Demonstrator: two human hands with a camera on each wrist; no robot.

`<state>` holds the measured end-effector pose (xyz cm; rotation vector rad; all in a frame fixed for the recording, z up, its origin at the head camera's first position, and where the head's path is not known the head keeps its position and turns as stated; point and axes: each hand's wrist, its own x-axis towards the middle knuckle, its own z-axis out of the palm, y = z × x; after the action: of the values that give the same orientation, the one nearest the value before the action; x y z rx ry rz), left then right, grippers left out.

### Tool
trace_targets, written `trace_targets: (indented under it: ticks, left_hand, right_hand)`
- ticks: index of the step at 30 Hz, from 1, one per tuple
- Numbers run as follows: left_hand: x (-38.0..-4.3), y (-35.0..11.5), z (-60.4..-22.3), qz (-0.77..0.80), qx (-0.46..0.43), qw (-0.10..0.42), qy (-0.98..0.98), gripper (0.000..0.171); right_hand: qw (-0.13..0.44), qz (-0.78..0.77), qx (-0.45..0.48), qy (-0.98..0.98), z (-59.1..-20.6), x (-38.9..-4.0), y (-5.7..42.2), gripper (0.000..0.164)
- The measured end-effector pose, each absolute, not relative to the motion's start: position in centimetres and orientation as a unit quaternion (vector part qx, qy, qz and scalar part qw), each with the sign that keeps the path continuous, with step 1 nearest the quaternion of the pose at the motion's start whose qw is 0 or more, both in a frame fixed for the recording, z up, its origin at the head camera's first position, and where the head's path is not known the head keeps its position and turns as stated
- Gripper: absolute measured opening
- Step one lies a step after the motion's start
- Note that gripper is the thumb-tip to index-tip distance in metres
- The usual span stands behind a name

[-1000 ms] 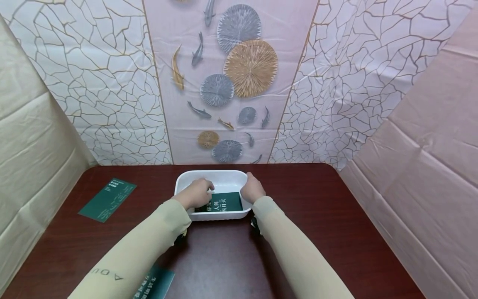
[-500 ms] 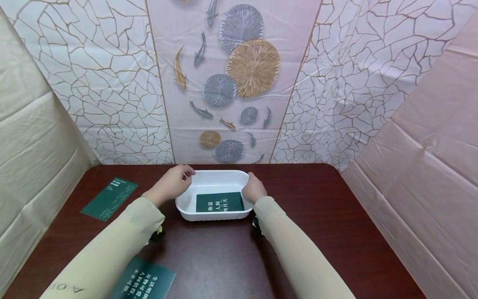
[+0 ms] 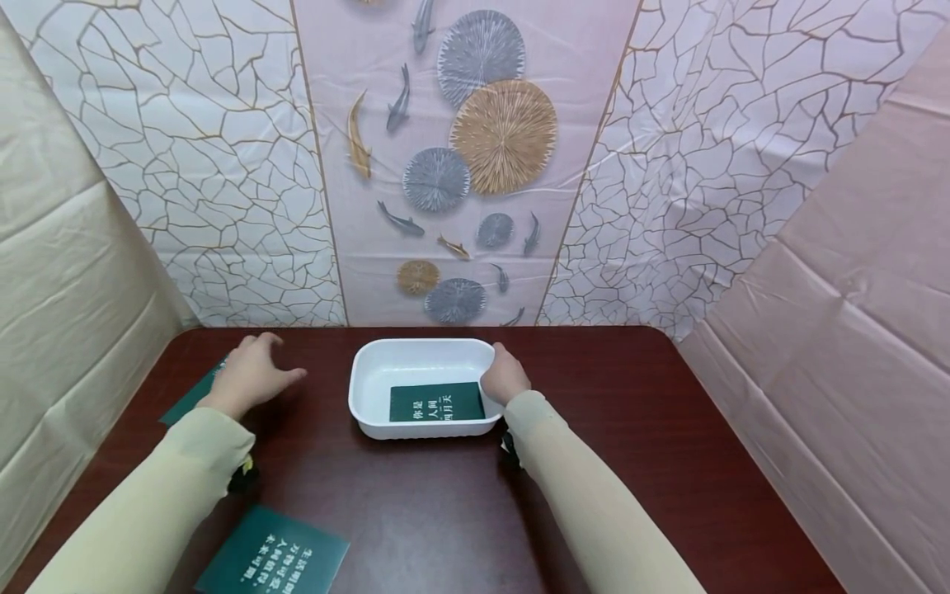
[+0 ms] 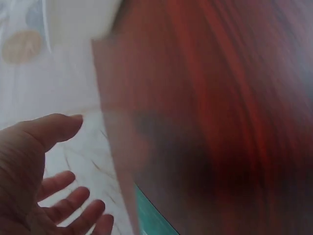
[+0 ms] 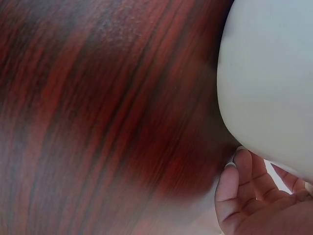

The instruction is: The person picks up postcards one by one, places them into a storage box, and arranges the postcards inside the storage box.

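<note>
A white plastic tray (image 3: 430, 430) stands at the table's far middle, seen from outside in the right wrist view (image 5: 269, 83). Inside lies a dark green card (image 3: 436, 403) with white characters. My right hand (image 3: 506, 375) grips the tray's right end, its fingers (image 5: 227, 188) against the outer wall. Away to the left, my left hand (image 3: 251, 373) hovers with thumb and fingers spread, holding nothing. Just beyond it is another green card (image 3: 189, 400), partly covered by the hand; a corner of that green card (image 4: 152, 218) shows in the left wrist view.
Close to the table's front edge lies a third green card (image 3: 275, 557) with white characters, beside my left sleeve. The reddish-brown table (image 3: 623, 462) is bounded by patterned cloth at the back (image 3: 445, 239) and plain cloth (image 3: 839, 396) on the sides.
My left hand has come out of the tray and swung left to the far-left card, exposing the card in the tray and the front one. My right hand keeps its grip on the tray.
</note>
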<state>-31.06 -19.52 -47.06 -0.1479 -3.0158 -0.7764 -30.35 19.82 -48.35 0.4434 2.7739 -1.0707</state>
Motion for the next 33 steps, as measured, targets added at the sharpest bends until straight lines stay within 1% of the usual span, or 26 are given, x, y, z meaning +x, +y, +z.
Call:
trace_targets:
  ticks: [3,5,15,18,25,30,33]
  left_hand:
    - [-30.5,-22.0,-47.5,-0.246,-0.026,-0.004,-0.969,0.095]
    - [-30.2,-23.3,-47.6,-0.246,-0.009,-0.011,-0.969,0.1]
    - [-29.2,-27.0,-47.8,-0.227,0.036,-0.019,-0.973,0.109]
    - [-29.0,-27.7,-47.9,-0.222,0.044,-0.039,-0.973,0.114]
    - [-29.2,-28.6,-47.7,-0.183,0.065,-0.109,-0.975,0.119]
    - [-29.9,-28.6,-47.8,-0.174,0.09,-0.137,-0.971,0.123]
    - [-30.4,-28.3,-47.8,-0.177,0.121,-0.159,-0.964,0.126]
  right_hand:
    - [0.068,-0.356,0.146,0.921,-48.3,-30.3,19.9,0.065]
    - [0.068,-0.355,0.144,0.921,-48.3,-30.3,19.9,0.064]
    - [0.065,-0.349,0.143,0.924,-48.4,-30.4,20.0,0.064]
    - [0.065,-0.342,0.139,0.927,-48.5,-30.4,20.0,0.064]
    - [0.063,-0.334,0.139,0.93,-48.4,-30.4,20.0,0.065]
    - [0.069,-0.343,0.141,0.926,-48.4,-30.4,20.0,0.067]
    - [0.071,-0.343,0.14,0.926,-48.4,-30.4,20.1,0.066]
